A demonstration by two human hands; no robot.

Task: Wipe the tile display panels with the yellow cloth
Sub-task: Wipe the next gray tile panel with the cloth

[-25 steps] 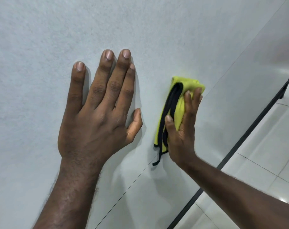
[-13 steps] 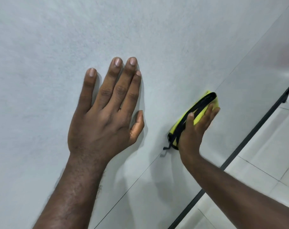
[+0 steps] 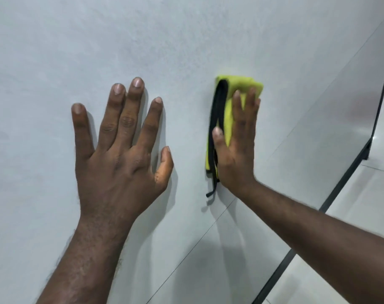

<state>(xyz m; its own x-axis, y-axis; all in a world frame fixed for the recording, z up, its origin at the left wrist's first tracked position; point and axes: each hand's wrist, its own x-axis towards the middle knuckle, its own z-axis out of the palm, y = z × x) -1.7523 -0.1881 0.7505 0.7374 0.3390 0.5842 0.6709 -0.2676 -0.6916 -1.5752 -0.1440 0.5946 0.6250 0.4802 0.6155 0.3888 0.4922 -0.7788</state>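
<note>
A large pale grey tile panel (image 3: 186, 40) fills most of the view. My left hand (image 3: 121, 159) lies flat on it with the fingers spread and straight. To its right, my right hand (image 3: 237, 150) presses a folded yellow cloth (image 3: 241, 86) with black edging flat against the panel, fingers straight and pointing up. The cloth's top sticks out above my fingertips, and a black strip of its edging hangs below my palm. A thin seam (image 3: 200, 240) runs diagonally below the cloth to a second, glossier panel (image 3: 331, 119) on the right.
A black metal frame (image 3: 349, 174) borders the panels' lower right edge. Beyond it lies a glossy white tiled floor (image 3: 362, 220).
My right hand has swept the cloth up and to the left from near the seam and turned it upright. My left hand's fingers have spread apart.
</note>
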